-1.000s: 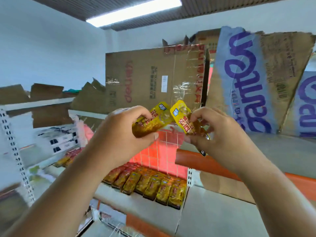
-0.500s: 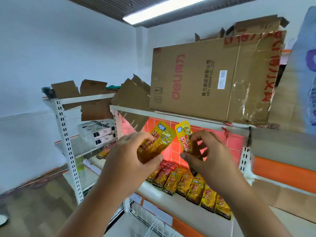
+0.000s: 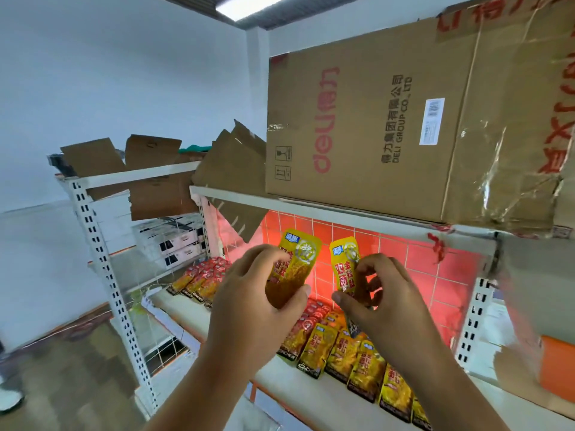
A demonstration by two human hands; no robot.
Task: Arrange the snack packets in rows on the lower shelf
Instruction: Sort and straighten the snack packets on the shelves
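Holding two yellow snack packets above the lower shelf (image 3: 311, 396) | left hand (image 3: 249, 309) grips the left packet (image 3: 297, 259), right hand (image 3: 385, 309) pinches the right packet (image 3: 345, 265) | done: shelved rows (image 3: 339, 353) of yellow and red packets lie on that shelf | remaining, apparently: both held packets unplaced.

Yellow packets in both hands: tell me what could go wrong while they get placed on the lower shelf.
1. The left hand and right hand grip only the lower parts of the left packet and right packet, above the laid row; one could slip and knock the row crooked.
2. The packets in that row on the lower shelf overlap closely; pushing new ones in may shift neighbours out of line.
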